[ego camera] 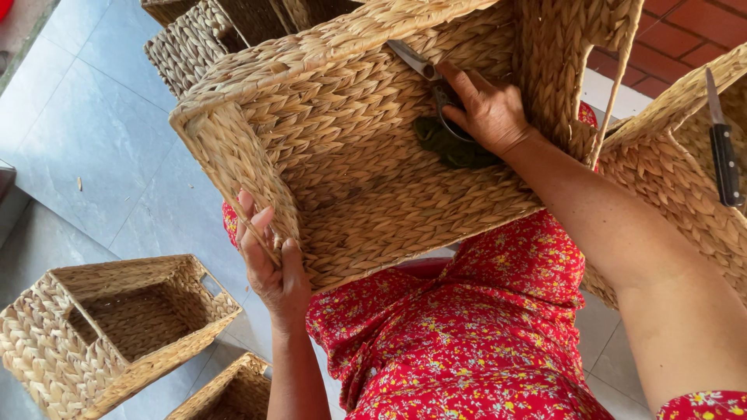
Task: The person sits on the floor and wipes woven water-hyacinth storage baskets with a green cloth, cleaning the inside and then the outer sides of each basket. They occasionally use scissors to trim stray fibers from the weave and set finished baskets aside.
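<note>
Large woven straw basket [366, 155] tipped on lap. Left hand [272, 268] clamps corner, fingers closed. Right hand [486, 109] grips dark-handled metal scissors [428, 82] against weave. Risk: blade slip cuts sound strand.

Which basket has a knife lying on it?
The basket at the far right. A black-handled knife rests on it; no knife shows on the other baskets.

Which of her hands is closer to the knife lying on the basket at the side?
The right hand. It holds scissors against the big woven basket, toward the knife. The left hand grips the basket's far corner.
</note>
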The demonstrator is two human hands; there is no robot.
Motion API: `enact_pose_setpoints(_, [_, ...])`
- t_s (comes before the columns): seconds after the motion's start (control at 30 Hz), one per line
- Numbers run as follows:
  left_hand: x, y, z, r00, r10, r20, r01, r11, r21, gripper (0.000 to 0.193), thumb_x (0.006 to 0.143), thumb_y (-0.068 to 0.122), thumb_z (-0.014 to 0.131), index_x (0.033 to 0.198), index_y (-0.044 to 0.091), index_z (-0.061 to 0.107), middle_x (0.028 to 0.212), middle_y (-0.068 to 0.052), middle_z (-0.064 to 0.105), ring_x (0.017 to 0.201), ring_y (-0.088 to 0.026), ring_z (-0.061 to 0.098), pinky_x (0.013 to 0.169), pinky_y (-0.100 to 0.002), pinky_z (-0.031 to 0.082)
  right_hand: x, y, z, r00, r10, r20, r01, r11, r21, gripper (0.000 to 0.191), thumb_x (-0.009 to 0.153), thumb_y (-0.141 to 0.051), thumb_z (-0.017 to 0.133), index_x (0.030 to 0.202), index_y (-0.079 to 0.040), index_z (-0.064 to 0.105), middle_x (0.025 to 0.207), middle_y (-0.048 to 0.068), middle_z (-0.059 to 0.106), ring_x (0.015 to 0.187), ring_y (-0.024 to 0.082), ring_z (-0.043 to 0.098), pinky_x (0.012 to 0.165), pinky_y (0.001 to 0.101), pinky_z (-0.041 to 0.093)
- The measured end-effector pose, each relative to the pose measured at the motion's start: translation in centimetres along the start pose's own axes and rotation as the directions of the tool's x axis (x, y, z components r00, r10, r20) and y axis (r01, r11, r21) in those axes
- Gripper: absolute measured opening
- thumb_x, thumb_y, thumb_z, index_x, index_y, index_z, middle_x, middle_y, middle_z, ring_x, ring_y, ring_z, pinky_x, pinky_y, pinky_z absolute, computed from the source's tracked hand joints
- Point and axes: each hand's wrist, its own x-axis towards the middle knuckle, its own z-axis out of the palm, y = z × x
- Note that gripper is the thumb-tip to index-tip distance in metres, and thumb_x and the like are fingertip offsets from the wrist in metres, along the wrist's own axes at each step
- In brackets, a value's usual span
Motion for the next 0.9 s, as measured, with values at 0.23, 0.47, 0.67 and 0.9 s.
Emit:
enact_pose_setpoints(0.23, [0.0, -0.2, -0.1, 1.0, -0.014, -0.002, 0.014, 1.0, -0.026, 0.057, 0.093, -0.019, 0.043, 0.144, 0.005, 0.049, 0.171, -0.018, 0.03, 0.165, -0.032, 0.025, 0.136, -0.05, 0.023, 0.2, -0.7, -0.9, 1.0, -0.022, -0.021, 0.022, 1.0, -0.002, 0.077, 0.089, -0.021, 0.084, 0.154, -0.016, 0.044, 0.126, 0.006, 0.071, 0.101, 0.022, 0.074, 0.062, 0.0364, 0.057])
enact_pose_setpoints(0.47, [0.3, 0.3, 0.1, 0.999, -0.037, -0.019, 0.036, 0.997, -0.073, 0.056, 0.093, -0.016, 0.043, 0.144, 0.007, 0.05, 0.172, -0.018, 0.029, 0.165, -0.032, 0.024, 0.135, -0.05, 0.023, -0.7, -3.2, -6.2, 0.989, 0.132, 0.063, -0.138, 0.984, 0.115, 0.061, 0.091, -0.029, 0.088, 0.143, -0.015, 0.058, 0.096, 0.004, 0.068, 0.078, 0.021, 0.07, 0.061, 0.0376, 0.057])
enact_pose_setpoints(0.67, [0.8, 0.1, 0.1, 0.997, 0.066, -0.047, -0.061, 0.992, 0.111, 0.053, 0.09, -0.014, 0.05, 0.141, 0.0, 0.055, 0.168, -0.021, 0.039, 0.157, -0.031, 0.035, 0.13, -0.042, 0.031, -9.7, -4.6, -14.5, 0.799, 0.559, -0.223, -0.37, 0.748, 0.551, 0.045, 0.098, 0.0, 0.058, 0.143, -0.004, 0.053, 0.125, 0.008, 0.063, 0.097, 0.012, 0.072, 0.081, 0.028, 0.065])
enact_pose_setpoints(0.9, [-0.9, -2.8, -1.8, 0.991, 0.132, -0.022, -0.126, 0.973, 0.192, 0.042, 0.092, -0.014, 0.049, 0.133, -0.005, 0.052, 0.119, -0.007, 0.05, 0.115, -0.022, 0.046, 0.09, -0.025, 0.042, -30.8, 3.7, -23.0, 0.456, 0.716, -0.529, -0.678, 0.664, 0.315, 0.042, 0.108, 0.007, 0.063, 0.148, 0.002, 0.053, 0.089, 0.009, 0.057, 0.073, 0.013, 0.056, 0.064, 0.0255, 0.041])
